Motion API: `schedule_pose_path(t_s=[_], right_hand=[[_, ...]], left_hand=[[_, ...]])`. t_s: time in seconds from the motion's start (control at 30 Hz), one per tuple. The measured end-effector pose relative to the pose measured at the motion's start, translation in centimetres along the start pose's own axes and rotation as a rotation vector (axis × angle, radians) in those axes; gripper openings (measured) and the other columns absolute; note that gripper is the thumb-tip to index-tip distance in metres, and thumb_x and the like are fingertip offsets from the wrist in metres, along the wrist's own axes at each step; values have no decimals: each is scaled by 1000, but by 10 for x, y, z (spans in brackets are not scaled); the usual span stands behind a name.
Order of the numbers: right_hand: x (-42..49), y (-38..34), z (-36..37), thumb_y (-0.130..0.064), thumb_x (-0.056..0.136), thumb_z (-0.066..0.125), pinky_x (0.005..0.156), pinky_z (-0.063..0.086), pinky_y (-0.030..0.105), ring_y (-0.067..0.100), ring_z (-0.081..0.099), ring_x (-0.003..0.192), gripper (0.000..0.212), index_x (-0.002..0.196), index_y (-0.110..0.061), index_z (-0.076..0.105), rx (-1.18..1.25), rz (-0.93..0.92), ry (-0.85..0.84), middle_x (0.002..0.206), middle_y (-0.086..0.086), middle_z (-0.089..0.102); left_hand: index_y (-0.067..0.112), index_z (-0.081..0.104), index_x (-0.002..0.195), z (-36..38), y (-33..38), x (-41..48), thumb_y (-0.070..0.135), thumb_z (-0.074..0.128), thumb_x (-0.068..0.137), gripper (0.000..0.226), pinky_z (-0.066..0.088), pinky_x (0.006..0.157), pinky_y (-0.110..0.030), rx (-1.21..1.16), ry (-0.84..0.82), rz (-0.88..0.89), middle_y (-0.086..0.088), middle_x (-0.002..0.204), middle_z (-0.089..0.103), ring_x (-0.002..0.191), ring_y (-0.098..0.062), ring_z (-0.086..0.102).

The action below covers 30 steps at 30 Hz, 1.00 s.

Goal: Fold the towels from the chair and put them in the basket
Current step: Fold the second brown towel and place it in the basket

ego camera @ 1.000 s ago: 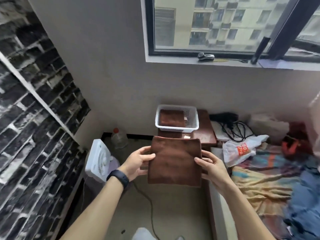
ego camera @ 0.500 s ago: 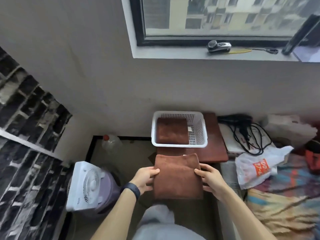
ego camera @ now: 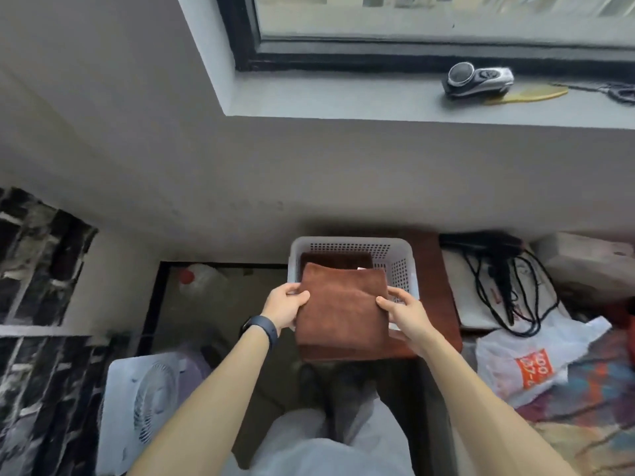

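Observation:
I hold a folded brown towel (ego camera: 342, 310) flat between both hands, its far edge over the near rim of the white basket (ego camera: 400, 266). My left hand (ego camera: 285, 305) grips the towel's left edge, thumb on top. My right hand (ego camera: 402, 312) grips its right edge the same way. Another folded brown towel (ego camera: 335, 259) lies inside the basket, mostly hidden behind the held one. The basket stands on a reddish-brown wooden table (ego camera: 436, 286) against the wall.
A white fan (ego camera: 141, 410) stands on the floor at the lower left, a plastic bottle (ego camera: 197, 278) behind it. Black cables (ego camera: 508, 286) and a white plastic bag (ego camera: 529, 362) lie right of the table. A windowsill (ego camera: 343, 97) runs above.
Both hands have carried the folded towel forward, from short of the table to over the basket's near rim. The camera has tilted further down.

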State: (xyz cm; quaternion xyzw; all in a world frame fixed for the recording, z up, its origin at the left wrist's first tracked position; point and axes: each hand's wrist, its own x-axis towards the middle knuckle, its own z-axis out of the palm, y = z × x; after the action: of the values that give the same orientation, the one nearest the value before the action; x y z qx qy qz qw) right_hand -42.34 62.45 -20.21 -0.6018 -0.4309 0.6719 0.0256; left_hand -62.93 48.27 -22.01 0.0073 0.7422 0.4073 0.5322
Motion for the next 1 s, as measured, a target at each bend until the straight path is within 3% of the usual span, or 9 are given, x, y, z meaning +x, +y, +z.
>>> schedule_pose_path(t_s=[0.13,0.27,0.4,0.57,0.73,0.9,1.0], right_hand=[[39,-15,4,-19,97,63,64,56,34,19,66,101,29,125,-27,58,-35,25,-12,117,1,66],[69,-20,7,-16,98,61,63,58,35,19,68,95,31,127,-25,56,-54,22,-21,111,-1,66],[91,-15,10,-19,97,62,81,60,48,24,70,95,33,129,-25,55,-105,41,-31,104,0,69],[105,-5,12,-21,97,63,86,59,48,23,70,93,35,131,-21,55,-150,14,-3,100,-3,67],[104,-3,17,-26,98,61,92,57,46,23,66,103,36,134,-24,54,-177,-50,64,110,-1,65],[101,3,19,-30,97,61,92,57,43,20,66,104,35,132,-25,55,-189,-85,101,115,-1,66],[93,5,20,-34,97,60,96,51,36,18,61,113,40,134,-21,53,-298,-182,206,121,-1,62]], left_hand=[[14,57,130,5,9,27,26,63,93,39,47,103,-39,211,90,36,-6,121,66,110,-23,63],[13,49,139,15,17,41,25,53,99,42,41,102,-31,379,158,61,-8,131,59,122,-26,55],[10,45,143,19,15,56,25,48,101,44,39,105,-34,526,179,59,-12,140,54,128,-29,50],[19,40,145,27,14,58,37,41,102,46,47,93,-42,895,247,106,-8,137,54,119,-33,56],[27,44,142,21,9,53,42,44,100,44,49,93,-42,833,301,177,0,137,55,118,-28,57],[27,38,145,18,12,57,45,39,101,47,49,89,-41,1012,282,203,0,136,54,118,-27,56],[20,36,147,17,9,52,41,46,98,55,48,90,-41,1175,352,415,-6,135,52,120,-27,52]])
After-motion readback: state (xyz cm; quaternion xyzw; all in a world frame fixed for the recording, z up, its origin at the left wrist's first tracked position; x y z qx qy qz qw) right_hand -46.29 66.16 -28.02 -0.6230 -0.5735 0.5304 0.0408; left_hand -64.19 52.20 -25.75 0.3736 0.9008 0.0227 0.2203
